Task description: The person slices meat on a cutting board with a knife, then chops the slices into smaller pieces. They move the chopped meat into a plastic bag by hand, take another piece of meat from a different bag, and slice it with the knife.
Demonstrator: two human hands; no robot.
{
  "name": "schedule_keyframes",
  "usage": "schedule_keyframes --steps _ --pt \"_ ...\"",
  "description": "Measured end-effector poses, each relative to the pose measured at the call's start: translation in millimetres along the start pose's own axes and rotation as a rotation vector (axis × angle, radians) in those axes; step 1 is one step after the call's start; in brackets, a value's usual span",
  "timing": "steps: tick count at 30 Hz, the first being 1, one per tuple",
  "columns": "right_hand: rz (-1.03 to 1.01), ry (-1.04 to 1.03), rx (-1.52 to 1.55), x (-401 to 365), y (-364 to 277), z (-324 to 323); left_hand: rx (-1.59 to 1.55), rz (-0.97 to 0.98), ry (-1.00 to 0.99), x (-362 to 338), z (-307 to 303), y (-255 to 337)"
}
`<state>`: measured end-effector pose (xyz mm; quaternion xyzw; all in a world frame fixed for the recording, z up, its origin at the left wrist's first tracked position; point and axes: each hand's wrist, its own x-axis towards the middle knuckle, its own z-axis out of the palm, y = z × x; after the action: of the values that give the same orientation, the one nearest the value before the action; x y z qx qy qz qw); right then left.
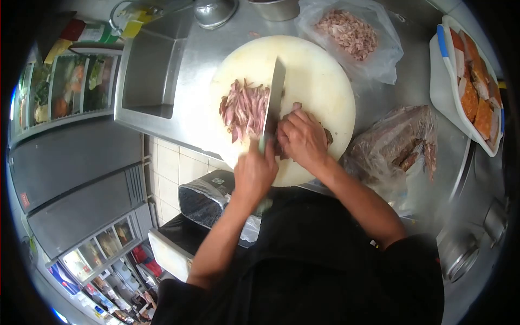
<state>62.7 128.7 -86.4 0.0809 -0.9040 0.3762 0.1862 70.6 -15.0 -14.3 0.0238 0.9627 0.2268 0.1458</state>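
Item: black clothing (325, 260), mine, nearest, its upper border close to the board's near rim.
Item: lined bin (203, 203), low on my left, below counter level.
Item: my left hand (256, 168), closed in a grip round the cleaver's handle, at the near left part of the board.
Item: my right hand (304, 138), fingers curled down over a dark piece of meat (329, 135), pressing it on the board just right of the blade; whether fingers touch steel, I cannot tell.
Item: cleaver (275, 86), one, above the middle of the board. Long axis runs away from me, far end leaning slightly right; handle toward me, one broad face showing. Sliced meat (242, 111) lies heaped along its left side.
Item: round cutting board (319, 65), white. Bare surface shows beyond the blade's far end and at far right; only a narrow strip separates the slices from the left rim.
Item: bag of dark meat (387, 141), clear plastic, just beside the board's right rim.
Item: steel counter (197, 97), under all these, with a sink (149, 76) on the left.
Item: white tub (441, 81), far right, holding browned meat slabs (476, 81).
Item: bag of chopped meat (349, 35), open, beyond the board's far right rim.
Item: metal bowl (275, 10), farthest, past the far rim.
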Motion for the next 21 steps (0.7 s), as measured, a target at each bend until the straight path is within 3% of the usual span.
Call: schedule_keyframes --steps 2,5,9,11,15,17,21 --pt "-0.036 0.03 -0.026 -0.5 -0.7 1.3 -0.109 0.134 0.086 42.9 1.9 5.3" --pt "-0.012 -0.065 0.044 -2.4 6.7 -2.5 -0.082 0.113 0.085 55.5 -18.5 15.4" --pt "0.057 -0.037 0.138 2.0 -3.0 -15.9 0.044 -0.04 -0.131 -2.0 -54.3 20.9" --pt "-0.034 -0.06 0.127 -0.6 0.4 -17.3 0.078 -0.067 -0.167 -34.8 -55.5 13.1" --pt "0.003 -0.088 0.124 -3.5 0.3 -14.2 0.049 -0.053 -0.13 -59.0 -30.3 -2.0" --pt "-0.028 -0.094 0.145 -0.1 1.4 -14.1 0.081 -0.031 -0.036 -37.4 -4.5 -7.4" --pt "-0.017 -0.161 0.143 0.9 1.4 -17.1 -0.179 0.183 0.116 58.8 -0.9 18.7"
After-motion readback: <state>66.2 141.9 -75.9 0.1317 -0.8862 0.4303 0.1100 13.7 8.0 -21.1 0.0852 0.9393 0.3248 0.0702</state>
